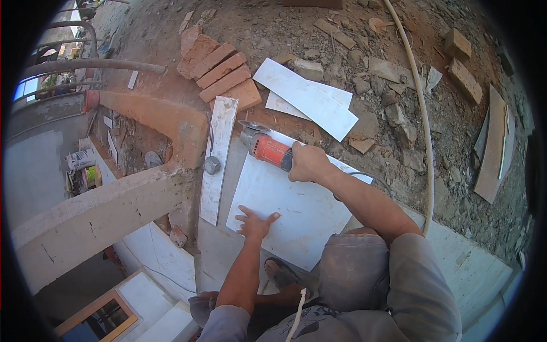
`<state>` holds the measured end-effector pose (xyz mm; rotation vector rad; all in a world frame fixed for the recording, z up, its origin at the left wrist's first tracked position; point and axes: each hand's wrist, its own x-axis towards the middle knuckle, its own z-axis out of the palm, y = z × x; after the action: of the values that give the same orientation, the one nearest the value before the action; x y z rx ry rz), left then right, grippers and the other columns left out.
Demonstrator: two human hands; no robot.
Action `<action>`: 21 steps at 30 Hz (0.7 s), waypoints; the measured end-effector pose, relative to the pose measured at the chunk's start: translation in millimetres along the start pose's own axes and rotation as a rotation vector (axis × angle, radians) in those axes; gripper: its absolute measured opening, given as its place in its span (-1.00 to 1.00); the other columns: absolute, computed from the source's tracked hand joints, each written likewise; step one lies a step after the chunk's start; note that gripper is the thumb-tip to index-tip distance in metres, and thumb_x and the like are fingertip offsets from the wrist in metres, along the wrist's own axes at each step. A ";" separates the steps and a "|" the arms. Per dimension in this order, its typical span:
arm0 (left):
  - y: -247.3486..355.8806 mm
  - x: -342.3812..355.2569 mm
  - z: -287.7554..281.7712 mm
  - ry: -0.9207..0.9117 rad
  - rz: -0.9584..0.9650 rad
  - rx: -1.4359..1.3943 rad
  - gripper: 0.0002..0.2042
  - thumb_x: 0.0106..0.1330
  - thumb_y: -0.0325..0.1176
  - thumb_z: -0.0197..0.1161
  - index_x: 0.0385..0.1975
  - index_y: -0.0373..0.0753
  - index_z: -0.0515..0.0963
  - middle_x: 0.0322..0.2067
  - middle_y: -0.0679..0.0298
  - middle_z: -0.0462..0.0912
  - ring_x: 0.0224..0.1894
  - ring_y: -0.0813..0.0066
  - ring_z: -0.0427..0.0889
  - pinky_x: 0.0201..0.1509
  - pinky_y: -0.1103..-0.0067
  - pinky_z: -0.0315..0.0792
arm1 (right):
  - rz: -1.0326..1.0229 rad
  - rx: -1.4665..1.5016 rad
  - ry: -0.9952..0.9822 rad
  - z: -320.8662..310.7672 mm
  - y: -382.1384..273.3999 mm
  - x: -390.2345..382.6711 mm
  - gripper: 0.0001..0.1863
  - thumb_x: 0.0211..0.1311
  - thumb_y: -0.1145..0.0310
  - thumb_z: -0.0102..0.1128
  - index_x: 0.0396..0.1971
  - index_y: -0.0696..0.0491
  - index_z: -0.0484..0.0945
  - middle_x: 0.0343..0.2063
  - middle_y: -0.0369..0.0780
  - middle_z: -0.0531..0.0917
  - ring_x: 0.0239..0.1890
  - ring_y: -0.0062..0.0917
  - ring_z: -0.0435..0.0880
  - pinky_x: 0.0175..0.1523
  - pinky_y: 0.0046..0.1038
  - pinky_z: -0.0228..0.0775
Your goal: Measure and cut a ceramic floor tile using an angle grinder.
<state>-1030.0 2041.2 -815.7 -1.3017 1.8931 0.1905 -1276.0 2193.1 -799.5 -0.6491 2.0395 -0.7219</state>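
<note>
A large white tile [290, 208] lies before me, with dusty smudges on its face. My right hand [309, 163] is wrapped round the rear of a red and grey angle grinder [270, 151]. The grinder's disc [252, 125] is at the far left corner of the tile; whether it touches the tile I cannot tell. Flat on the tile's left part rests my left hand [254, 223], its fingers spread and holding nothing. Just left of the tile lies a narrow white strip [219, 171] with a round grey plug-like piece [212, 165] on it.
Red bricks [219, 68] stand beyond the strip. Cut white tile pieces [305, 94] lie on the rubble. A pale hose [423, 108] runs down the right side, past tile offcuts [494, 142]. At left, a concrete ledge [102, 214] borders a lower area.
</note>
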 end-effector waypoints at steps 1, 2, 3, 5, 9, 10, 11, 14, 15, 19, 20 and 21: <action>0.3 -0.3 -0.5 0.000 0.000 0.000 0.43 -0.18 0.43 0.38 0.39 -0.39 -0.47 0.34 -0.52 -0.26 0.31 -0.31 0.24 0.36 -0.17 -0.11 | 0.003 0.001 -0.001 0.1 0.2 -0.2 -0.50 -0.25 0.35 0.27 -0.22 0.31 0.45 -0.37 0.09 0.66 -0.25 -0.10 0.69 -0.14 -0.24 0.54; 0.5 -0.5 -1.1 -0.003 -0.001 -0.005 0.43 -0.18 0.42 0.38 0.39 -0.40 -0.47 0.34 -0.52 -0.26 0.31 -0.31 0.23 0.36 -0.17 -0.12 | 0.004 0.001 -0.001 0.2 0.6 -0.3 -0.50 -0.25 0.35 0.27 -0.22 0.31 0.45 -0.37 0.09 0.66 -0.25 -0.10 0.69 -0.14 -0.24 0.54; 0.6 -0.9 -1.6 -0.006 -0.003 -0.011 0.43 -0.18 0.42 0.38 0.39 -0.40 -0.47 0.33 -0.53 -0.26 0.32 -0.31 0.22 0.36 -0.17 -0.13 | -0.001 0.002 0.003 0.4 0.8 -0.4 -0.49 -0.25 0.35 0.27 -0.22 0.31 0.45 -0.37 0.09 0.66 -0.25 -0.10 0.69 -0.14 -0.25 0.54; 0.5 -0.8 -1.1 -0.002 -0.001 -0.014 0.43 -0.18 0.41 0.39 0.39 -0.41 -0.47 0.33 -0.53 -0.26 0.32 -0.31 0.21 0.37 -0.17 -0.14 | -0.006 0.004 0.007 0.9 1.3 -0.7 -0.49 -0.25 0.35 0.27 -0.22 0.31 0.45 -0.37 0.09 0.66 -0.25 -0.10 0.69 -0.14 -0.25 0.54; 0.4 -0.6 -0.7 0.002 0.005 -0.031 0.43 -0.18 0.39 0.40 0.39 -0.42 -0.47 0.33 -0.54 -0.26 0.35 -0.31 0.17 0.37 -0.17 -0.18 | -0.027 0.011 0.037 6.1 5.9 1.0 -0.47 -0.28 0.32 0.28 -0.25 0.32 0.43 -0.40 0.10 0.65 -0.29 -0.07 0.68 -0.17 -0.22 0.54; 0.4 -0.6 -0.8 0.002 0.005 -0.030 0.43 -0.18 0.39 0.40 0.39 -0.42 -0.47 0.33 -0.54 -0.26 0.35 -0.31 0.17 0.37 -0.17 -0.18 | -0.048 0.019 0.062 7.8 7.5 1.7 -0.46 -0.31 0.29 0.29 -0.27 0.32 0.42 -0.44 0.11 0.64 -0.32 -0.03 0.68 -0.19 -0.19 0.54; 0.4 -0.6 -1.0 -0.003 0.005 -0.028 0.43 -0.18 0.40 0.40 0.39 -0.42 -0.47 0.33 -0.54 -0.25 0.34 -0.32 0.17 0.37 -0.17 -0.18 | -0.047 0.019 0.062 9.2 9.1 2.0 -0.46 -0.31 0.29 0.29 -0.27 0.32 0.42 -0.44 0.11 0.64 -0.32 -0.03 0.68 -0.19 -0.19 0.54; 0.3 0.0 -1.8 -0.009 -0.003 -0.018 0.43 -0.18 0.41 0.39 0.39 -0.41 -0.47 0.33 -0.54 -0.25 0.34 -0.31 0.18 0.38 -0.17 -0.19 | -0.042 0.023 0.055 8.1 7.6 1.1 -0.46 -0.31 0.29 0.29 -0.27 0.32 0.42 -0.44 0.11 0.64 -0.32 -0.03 0.68 -0.19 -0.19 0.54; 0.5 -0.2 -2.0 -0.011 -0.008 -0.009 0.43 -0.19 0.42 0.39 0.39 -0.41 -0.47 0.33 -0.54 -0.25 0.34 -0.31 0.18 0.38 -0.17 -0.20 | -0.039 0.022 0.049 7.7 7.4 0.7 -0.46 -0.31 0.29 0.29 -0.27 0.32 0.42 -0.44 0.11 0.64 -0.32 -0.03 0.68 -0.19 -0.19 0.54; 0.9 -1.3 -2.4 -0.006 0.004 -0.016 0.43 -0.19 0.42 0.38 0.39 -0.41 -0.47 0.33 -0.53 -0.24 0.34 -0.31 0.19 0.38 -0.17 -0.20 | -0.004 0.012 0.009 2.2 3.8 -2.1 -0.50 -0.24 0.35 0.27 -0.22 0.31 0.44 -0.38 0.08 0.66 -0.27 -0.11 0.69 -0.17 -0.24 0.54; 1.1 -1.2 -2.5 -0.008 -0.001 -0.012 0.43 -0.19 0.42 0.38 0.39 -0.41 -0.47 0.33 -0.53 -0.24 0.34 -0.30 0.19 0.38 -0.17 -0.20 | -0.004 0.013 0.009 1.7 3.5 -2.3 -0.50 -0.24 0.35 0.27 -0.22 0.31 0.44 -0.38 0.08 0.66 -0.27 -0.11 0.69 -0.17 -0.24 0.54; 1.0 -1.2 -2.5 -0.010 -0.007 -0.008 0.43 -0.19 0.42 0.38 0.39 -0.40 -0.47 0.33 -0.52 -0.24 0.34 -0.30 0.19 0.38 -0.17 -0.20 | -0.004 0.005 0.004 1.6 3.0 -2.5 -0.50 -0.24 0.35 0.26 -0.23 0.31 0.43 -0.38 0.08 0.66 -0.27 -0.11 0.69 -0.17 -0.24 0.54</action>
<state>-1032.0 2041.1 -813.5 -1.3101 1.8810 0.2017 -1274.0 2196.5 -801.0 -0.6489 2.0398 -0.7311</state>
